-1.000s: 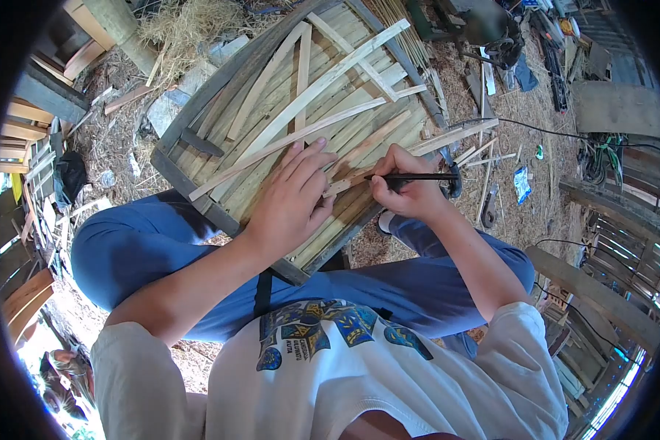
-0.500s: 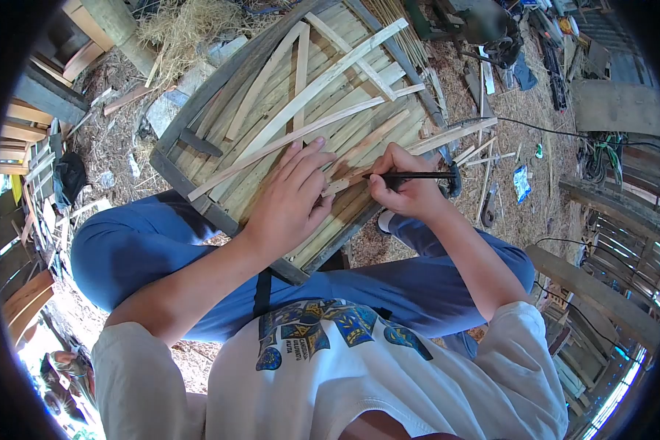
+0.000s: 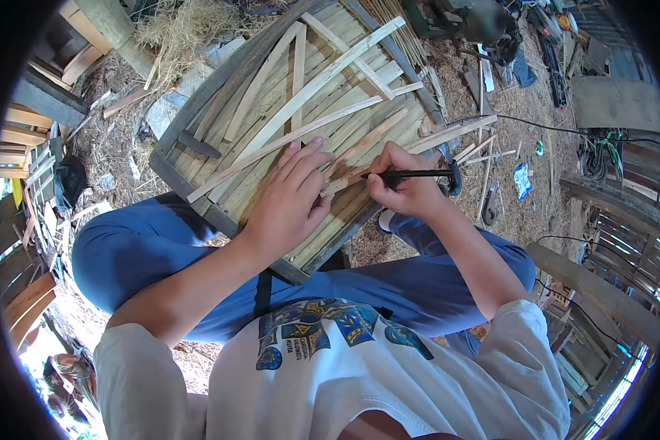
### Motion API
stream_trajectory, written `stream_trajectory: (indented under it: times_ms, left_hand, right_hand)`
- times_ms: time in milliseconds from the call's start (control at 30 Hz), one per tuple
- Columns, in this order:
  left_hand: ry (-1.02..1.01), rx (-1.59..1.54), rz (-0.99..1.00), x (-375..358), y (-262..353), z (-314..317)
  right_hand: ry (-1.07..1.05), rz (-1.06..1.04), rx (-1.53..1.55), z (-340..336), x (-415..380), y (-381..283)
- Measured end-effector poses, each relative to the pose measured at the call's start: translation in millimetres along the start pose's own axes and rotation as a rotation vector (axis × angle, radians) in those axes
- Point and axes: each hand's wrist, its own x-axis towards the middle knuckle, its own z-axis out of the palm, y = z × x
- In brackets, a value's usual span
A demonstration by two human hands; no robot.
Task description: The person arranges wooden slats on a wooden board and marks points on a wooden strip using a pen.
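My left hand (image 3: 287, 196) lies over the slatted wooden panel on my lap. Its thumb and index finger are at the near end of a short wooden strip (image 3: 339, 183), holding it, while the other fingers stretch forward over the slats. In my right hand (image 3: 407, 183) is a slim black pencil or pen (image 3: 425, 174), pinched between thumb and fingers. Its tip touches or nearly touches the strip, just right of my left hand. A long thin batten (image 3: 308, 130) runs crosswise beyond my left fingertips.
The dark-framed wooden panel (image 3: 172, 176) carries several loose battens, including a wide pale one (image 3: 330, 77). Straw and wood scraps cover the ground. A black cable (image 3: 550, 130) runs at the right, near a blue wrapper (image 3: 521, 182). Planks (image 3: 594, 282) stand farther right.
Both hands and the strip stay almost in place. The pencil or pen has shifted very slightly, its rear end a touch higher in view.
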Motion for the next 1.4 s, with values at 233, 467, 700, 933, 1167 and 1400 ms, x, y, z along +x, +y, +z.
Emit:
stream_trajectory:
  times_ms: [233, 467, 700, 933, 1167, 1400]
  left_hand:
    - [-0.004, -0.001, 0.013, -0.4, -1.9, 0.6]
    - [-0.006, 0.009, 0.01, -0.7, -1.4, 0.3]
    - [0.002, 0.016, 0.017, 0.4, -0.8, 1.0]
    - [0.012, 0.012, 0.01, 0.0, -0.4, 0.9]
    - [0.006, 0.004, 0.011, 0.3, 0.4, 0.8]
    - [0.009, 0.011, 0.018, 0.9, 0.3, 1.3]
  right_hand:
    - [0.024, 0.018, 0.088, 2.1, 0.4, 0.4]
    - [-0.037, 0.07, 0.074, -1.6, -0.2, -1.5]
    - [-0.011, 0.03, -0.008, -3.6, -0.1, -3.8]
    - [-0.034, 0.014, 0.029, -3.7, 0.6, -0.2]
    - [-0.052, 0.055, 0.04, -5.1, 0.5, -0.9]
    - [-0.049, 0.043, 0.032, -5.9, 1.8, -3.7]
